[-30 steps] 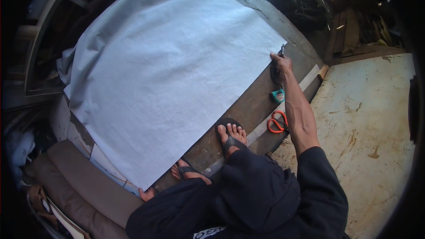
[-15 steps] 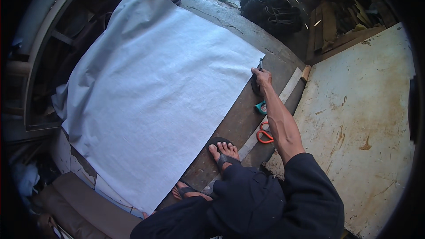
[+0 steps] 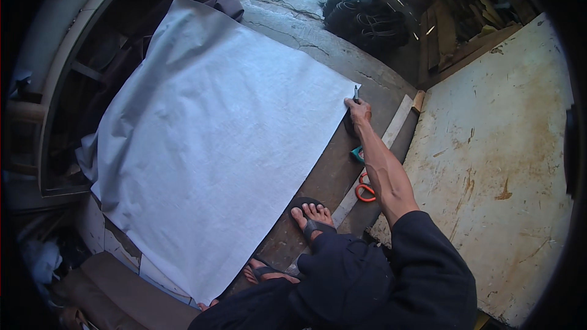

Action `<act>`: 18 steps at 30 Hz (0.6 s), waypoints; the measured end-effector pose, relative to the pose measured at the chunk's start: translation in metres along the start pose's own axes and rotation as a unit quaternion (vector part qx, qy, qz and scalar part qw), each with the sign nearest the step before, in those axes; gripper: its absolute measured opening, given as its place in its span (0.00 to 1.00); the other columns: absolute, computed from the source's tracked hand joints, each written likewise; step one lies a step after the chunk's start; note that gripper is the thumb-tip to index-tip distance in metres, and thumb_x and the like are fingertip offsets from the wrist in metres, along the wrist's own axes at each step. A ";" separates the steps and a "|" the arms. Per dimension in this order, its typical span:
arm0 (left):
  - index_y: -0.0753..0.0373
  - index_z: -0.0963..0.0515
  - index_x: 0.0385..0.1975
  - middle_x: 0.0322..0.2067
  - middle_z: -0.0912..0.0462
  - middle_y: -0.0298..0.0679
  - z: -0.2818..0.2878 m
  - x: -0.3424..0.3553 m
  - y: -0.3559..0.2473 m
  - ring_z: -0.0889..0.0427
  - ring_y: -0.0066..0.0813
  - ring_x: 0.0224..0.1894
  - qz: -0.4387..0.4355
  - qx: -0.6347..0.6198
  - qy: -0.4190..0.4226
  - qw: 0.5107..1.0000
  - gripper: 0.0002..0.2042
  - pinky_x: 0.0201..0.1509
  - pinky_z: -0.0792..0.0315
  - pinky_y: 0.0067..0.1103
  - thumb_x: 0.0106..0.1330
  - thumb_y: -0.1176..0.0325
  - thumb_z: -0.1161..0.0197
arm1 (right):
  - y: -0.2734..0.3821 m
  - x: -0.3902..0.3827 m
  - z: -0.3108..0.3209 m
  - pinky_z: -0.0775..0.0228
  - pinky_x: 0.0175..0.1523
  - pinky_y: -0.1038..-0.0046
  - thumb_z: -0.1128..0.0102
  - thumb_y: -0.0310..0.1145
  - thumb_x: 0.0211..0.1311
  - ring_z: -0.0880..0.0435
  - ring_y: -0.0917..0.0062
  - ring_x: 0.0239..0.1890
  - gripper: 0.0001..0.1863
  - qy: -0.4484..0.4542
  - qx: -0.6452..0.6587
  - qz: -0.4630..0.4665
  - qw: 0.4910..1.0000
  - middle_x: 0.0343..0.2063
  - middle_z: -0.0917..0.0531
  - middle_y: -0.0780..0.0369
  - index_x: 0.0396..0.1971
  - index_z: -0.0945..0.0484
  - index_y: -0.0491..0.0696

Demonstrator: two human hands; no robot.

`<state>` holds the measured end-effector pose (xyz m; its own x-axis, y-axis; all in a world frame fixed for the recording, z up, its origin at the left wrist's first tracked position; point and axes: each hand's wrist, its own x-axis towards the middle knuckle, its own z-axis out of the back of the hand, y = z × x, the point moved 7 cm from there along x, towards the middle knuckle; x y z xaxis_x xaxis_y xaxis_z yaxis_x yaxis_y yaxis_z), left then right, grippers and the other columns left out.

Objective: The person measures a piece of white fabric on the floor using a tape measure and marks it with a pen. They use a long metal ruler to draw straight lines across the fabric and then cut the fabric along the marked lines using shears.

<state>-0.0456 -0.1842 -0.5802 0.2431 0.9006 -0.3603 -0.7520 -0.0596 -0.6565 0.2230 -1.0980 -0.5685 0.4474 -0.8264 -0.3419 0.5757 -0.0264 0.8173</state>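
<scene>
A large white sheet (image 3: pixel 214 140) lies spread flat on a brown board (image 3: pixel 324 183). My right hand (image 3: pixel 358 112) reaches out to the sheet's far right corner and is shut on a dark pen (image 3: pixel 356 93), its tip at the sheet's edge. My left hand is out of view, hidden below my knee and dark sleeve. My two feet in sandals (image 3: pixel 312 220) rest on the board just beside the sheet's near edge.
Orange-handled scissors (image 3: pixel 365 189) and a small teal tool (image 3: pixel 358 154) lie by a pale wooden strip (image 3: pixel 394 125) right of my arm. A rusty cream panel (image 3: pixel 495 165) fills the right. Dark bundles (image 3: pixel 367 18) sit at the back; dark cloth lies at the sheet's far end.
The view has tilted so the sheet sits lower and further left in frame. My right hand stays at the sheet's far corner with the pen.
</scene>
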 end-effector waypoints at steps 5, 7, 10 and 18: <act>0.68 0.31 0.62 0.54 0.22 0.54 -0.011 0.002 -0.018 0.20 0.43 0.51 -0.014 0.009 0.000 1.000 0.26 0.53 0.23 0.37 0.63 0.73 0.38 | 0.018 -0.006 0.000 0.34 0.36 0.75 0.28 0.44 0.56 0.25 0.83 0.28 0.16 0.015 0.078 0.048 0.996 0.25 0.18 0.68 0.31 0.15 0.45; 0.68 0.31 0.62 0.54 0.22 0.54 -0.017 -0.002 -0.015 0.20 0.43 0.51 -0.008 0.013 0.005 1.000 0.26 0.53 0.23 0.37 0.63 0.73 0.38 | 0.025 -0.002 0.005 0.34 0.31 0.74 0.28 0.43 0.56 0.26 0.83 0.25 0.15 0.016 0.131 0.049 0.990 0.23 0.19 0.68 0.30 0.15 0.46; 0.69 0.31 0.62 0.54 0.22 0.54 -0.037 -0.001 -0.021 0.20 0.43 0.52 -0.011 0.008 0.010 1.000 0.25 0.53 0.23 0.37 0.63 0.73 0.39 | 0.016 -0.002 0.001 0.36 0.25 0.73 0.28 0.42 0.57 0.26 0.82 0.20 0.13 -0.007 0.071 -0.092 0.993 0.22 0.20 0.67 0.29 0.15 0.46; 0.69 0.30 0.61 0.54 0.22 0.54 -0.029 -0.003 -0.034 0.20 0.43 0.52 -0.014 0.023 0.005 1.000 0.25 0.53 0.23 0.37 0.62 0.73 0.39 | -0.013 0.006 0.006 0.30 0.32 0.73 0.25 0.45 0.51 0.22 0.80 0.25 0.19 -0.014 0.044 -0.083 0.995 0.24 0.16 0.65 0.35 0.12 0.45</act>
<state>-0.0032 -0.1976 -0.5761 0.2708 0.8970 -0.3495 -0.7717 -0.0148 -0.6358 0.2139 -1.1066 -0.5785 0.3313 -0.8219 -0.4634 0.5771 -0.2120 0.7887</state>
